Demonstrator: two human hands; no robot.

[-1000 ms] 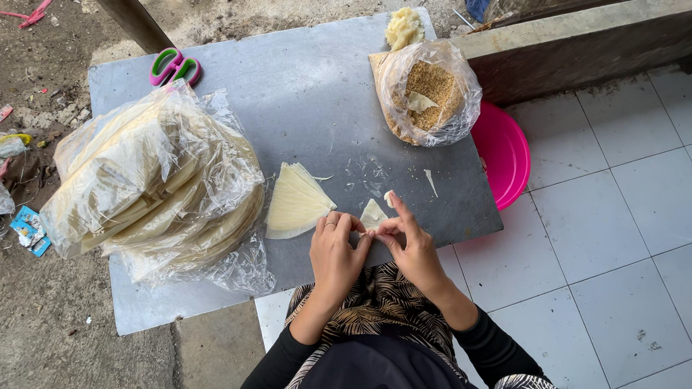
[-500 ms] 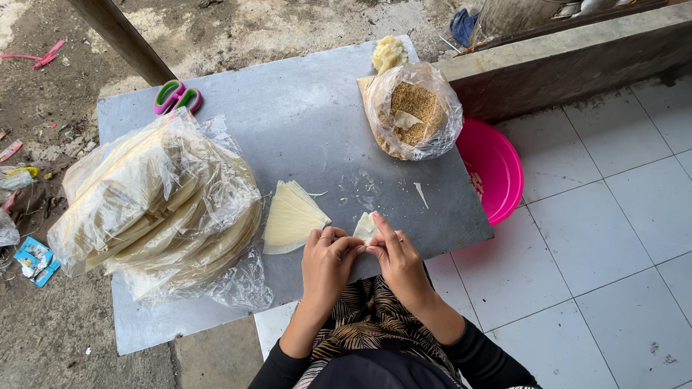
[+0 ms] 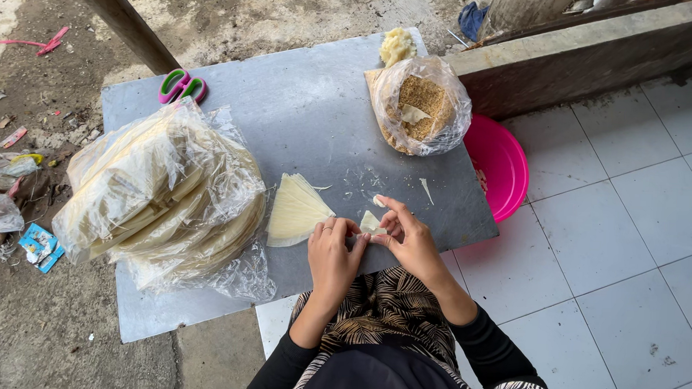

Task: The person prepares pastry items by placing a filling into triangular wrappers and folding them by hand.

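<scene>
My left hand and my right hand meet at the near edge of a grey board. Between their fingertips they pinch a small pale folded wrapper piece. Just left of my hands lies a stack of wedge-shaped pale wrappers. A large pile of round wrappers in clear plastic fills the board's left side. At the far right of the board sits a plastic bag of brown crumbly filling, with a yellowish lump behind it.
A pink bowl sits on the white tiled floor right of the board. Pink and green scissors lie at the board's far left corner. A wooden post leans at the back. Litter lies on the dirt at the left.
My hands have stayed together on the small wrapper piece, working it with the fingertips. The camera view has shifted slightly; the board's things have not moved.
</scene>
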